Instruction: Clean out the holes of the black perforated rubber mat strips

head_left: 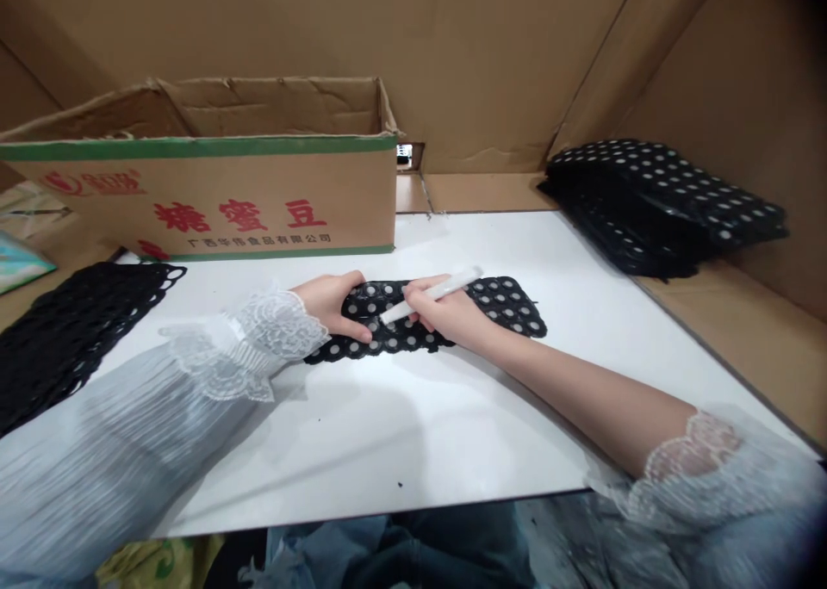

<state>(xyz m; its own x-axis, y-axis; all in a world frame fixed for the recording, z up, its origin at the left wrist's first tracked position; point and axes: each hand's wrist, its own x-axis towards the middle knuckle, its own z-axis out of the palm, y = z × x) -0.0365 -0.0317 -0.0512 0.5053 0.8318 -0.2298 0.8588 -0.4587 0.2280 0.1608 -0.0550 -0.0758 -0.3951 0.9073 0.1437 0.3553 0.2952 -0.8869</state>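
A black sheet point(507, 300) with rows of pale grey round dots in black rings lies flat on the white table. My left hand point(329, 305) grips its left end, thumb on top near the lower edge and forefinger at the far edge; the other fingers are hidden. Pinched in my right hand point(445, 309) is a white pen-like tool point(462, 281), slanted, with its tip down at the sheet among the dots, close to my left thumb. Whether the tip touches a dot is too small to tell. My right hand rests over the sheet's middle.
An open cardboard box point(271, 193) with red lettering stands at the back left. Black lacy ringed sheets point(77, 331) lie at the left. Dotted black sheets point(665, 201) are piled at the back right. Cardboard walls point(478, 64) surround the white table point(362, 451).
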